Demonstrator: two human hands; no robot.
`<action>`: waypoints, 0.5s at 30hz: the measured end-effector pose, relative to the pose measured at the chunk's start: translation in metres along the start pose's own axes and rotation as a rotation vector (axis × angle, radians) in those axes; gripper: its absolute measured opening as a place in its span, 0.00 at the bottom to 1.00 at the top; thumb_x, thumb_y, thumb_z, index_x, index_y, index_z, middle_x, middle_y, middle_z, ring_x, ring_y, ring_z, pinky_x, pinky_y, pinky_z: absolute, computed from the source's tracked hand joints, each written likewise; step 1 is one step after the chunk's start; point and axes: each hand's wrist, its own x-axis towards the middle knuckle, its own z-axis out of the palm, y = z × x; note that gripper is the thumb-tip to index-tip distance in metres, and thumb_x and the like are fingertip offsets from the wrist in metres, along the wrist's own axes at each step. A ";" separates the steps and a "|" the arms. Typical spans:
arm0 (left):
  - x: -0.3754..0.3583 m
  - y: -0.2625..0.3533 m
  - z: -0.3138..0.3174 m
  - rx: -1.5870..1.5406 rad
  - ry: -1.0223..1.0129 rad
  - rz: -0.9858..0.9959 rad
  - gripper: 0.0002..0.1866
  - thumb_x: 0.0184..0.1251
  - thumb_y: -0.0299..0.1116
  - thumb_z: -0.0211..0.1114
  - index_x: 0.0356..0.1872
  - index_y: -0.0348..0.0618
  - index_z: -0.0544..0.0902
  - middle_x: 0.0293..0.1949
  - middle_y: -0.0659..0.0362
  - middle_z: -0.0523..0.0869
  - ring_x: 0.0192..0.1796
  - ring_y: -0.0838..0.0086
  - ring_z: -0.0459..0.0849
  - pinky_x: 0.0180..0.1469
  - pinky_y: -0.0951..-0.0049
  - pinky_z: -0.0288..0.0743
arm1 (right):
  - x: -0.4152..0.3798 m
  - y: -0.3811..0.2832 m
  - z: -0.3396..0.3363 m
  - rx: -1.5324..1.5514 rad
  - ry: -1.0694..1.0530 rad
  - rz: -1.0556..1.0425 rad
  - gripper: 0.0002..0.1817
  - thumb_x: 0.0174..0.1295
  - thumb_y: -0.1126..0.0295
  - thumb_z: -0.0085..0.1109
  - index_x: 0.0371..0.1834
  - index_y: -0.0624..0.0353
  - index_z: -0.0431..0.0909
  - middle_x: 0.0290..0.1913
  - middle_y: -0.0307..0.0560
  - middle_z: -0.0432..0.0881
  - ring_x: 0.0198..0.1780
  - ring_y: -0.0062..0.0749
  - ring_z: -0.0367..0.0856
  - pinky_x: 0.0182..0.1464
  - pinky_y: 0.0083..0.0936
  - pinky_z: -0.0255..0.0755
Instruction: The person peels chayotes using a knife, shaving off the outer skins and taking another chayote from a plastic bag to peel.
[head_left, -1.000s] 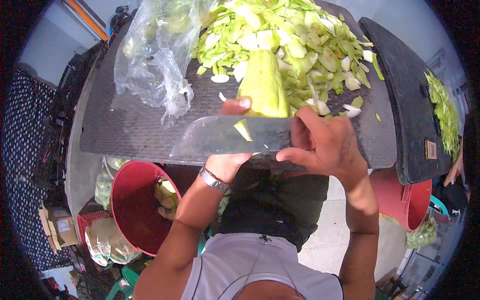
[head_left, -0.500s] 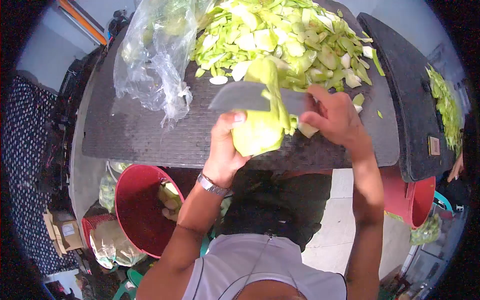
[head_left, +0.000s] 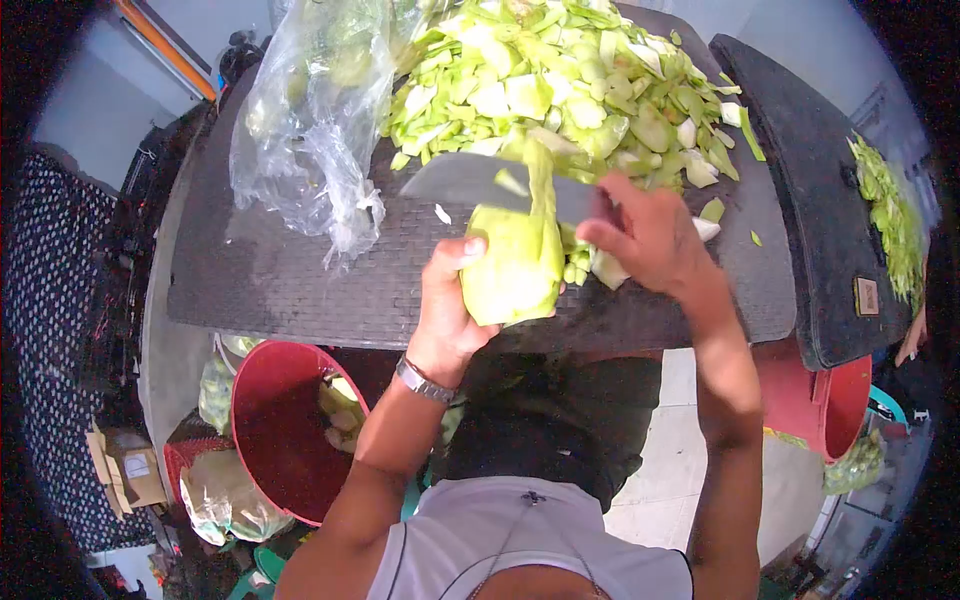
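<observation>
My left hand point(head_left: 452, 275) is wrapped round the lower left side of a large pale green fruit point(head_left: 513, 265), thumb on its face, and holds it just over the front of the dark table. My right hand point(head_left: 650, 235) grips the handle of a broad-bladed knife point(head_left: 445, 183). Its blade lies across the fruit's upper part and points left, with a small cut sliver on the steel. A heap of pale green slices point(head_left: 590, 90) covers the table behind the fruit. Small cut bits point(head_left: 577, 268) hang close to its right side.
A clear plastic bag point(head_left: 320, 130) lies on the left of the dark woven tabletop point(head_left: 270, 290). Below stands a red bucket point(head_left: 275, 430) with pieces inside; another red bucket point(head_left: 848, 400) is at right. Beyond a second dark table point(head_left: 800, 200), another person's hand point(head_left: 912, 335) shows.
The knife blade has shifted slightly left and up across the fruit. The fruit stands a little more upright and lower in view. A small white bit now shows left of it.
</observation>
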 end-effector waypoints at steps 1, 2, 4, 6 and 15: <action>-0.001 -0.001 0.002 -0.004 -0.002 -0.009 0.48 0.54 0.58 0.66 0.71 0.34 0.69 0.58 0.37 0.81 0.46 0.42 0.88 0.42 0.47 0.90 | 0.003 0.003 -0.001 -0.003 0.003 0.047 0.35 0.68 0.31 0.54 0.41 0.60 0.79 0.26 0.57 0.82 0.33 0.60 0.85 0.36 0.49 0.76; -0.003 -0.001 0.004 -0.007 -0.002 -0.020 0.48 0.54 0.58 0.66 0.71 0.35 0.69 0.58 0.37 0.81 0.46 0.42 0.88 0.42 0.47 0.90 | 0.009 0.008 -0.001 -0.005 0.006 0.095 0.36 0.68 0.31 0.54 0.42 0.60 0.79 0.26 0.58 0.82 0.34 0.60 0.85 0.37 0.50 0.76; -0.009 0.001 0.007 0.015 -0.041 -0.005 0.48 0.53 0.58 0.65 0.72 0.36 0.69 0.58 0.37 0.81 0.47 0.41 0.88 0.41 0.47 0.89 | 0.020 0.037 0.006 -0.041 0.076 0.258 0.30 0.71 0.37 0.55 0.50 0.58 0.78 0.22 0.48 0.78 0.26 0.47 0.79 0.33 0.38 0.72; -0.010 0.009 0.009 -0.086 -0.287 0.039 0.40 0.66 0.54 0.62 0.72 0.34 0.70 0.61 0.40 0.82 0.56 0.48 0.87 0.54 0.48 0.87 | 0.023 0.065 0.006 -0.015 0.207 -0.037 0.33 0.71 0.35 0.52 0.52 0.58 0.77 0.20 0.44 0.75 0.21 0.40 0.75 0.28 0.35 0.70; 0.010 0.016 0.029 -0.073 0.246 0.252 0.36 0.74 0.65 0.57 0.70 0.48 0.74 0.62 0.53 0.84 0.61 0.56 0.85 0.61 0.44 0.80 | 0.001 -0.003 -0.017 1.238 -0.292 0.802 0.42 0.71 0.24 0.35 0.53 0.56 0.76 0.14 0.28 0.59 0.09 0.15 0.54 0.13 0.17 0.50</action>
